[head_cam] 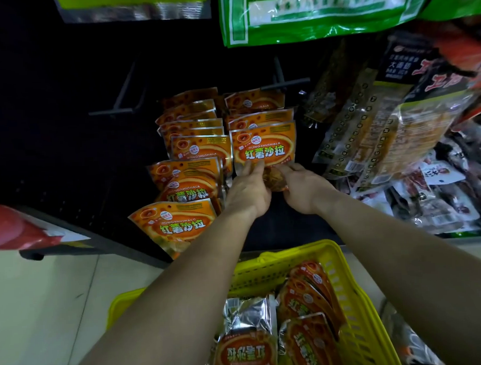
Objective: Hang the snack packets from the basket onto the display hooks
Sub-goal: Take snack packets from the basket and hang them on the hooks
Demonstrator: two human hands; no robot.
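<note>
An orange snack packet hangs at the front of a hook row, and both hands grip its bottom edge. My left hand pinches the lower left corner. My right hand holds the lower right. More orange packets hang in rows behind it and to its left. Below my arms stands a yellow basket with several orange and silver packets lying in it. Bare dark hooks stick out from the black back panel at the upper left.
Green bags hang overhead. Clear and dark snack bags hang at the right, with mixed packets piled below them. A red object sits at the left edge. Pale floor tiles lie left of the basket.
</note>
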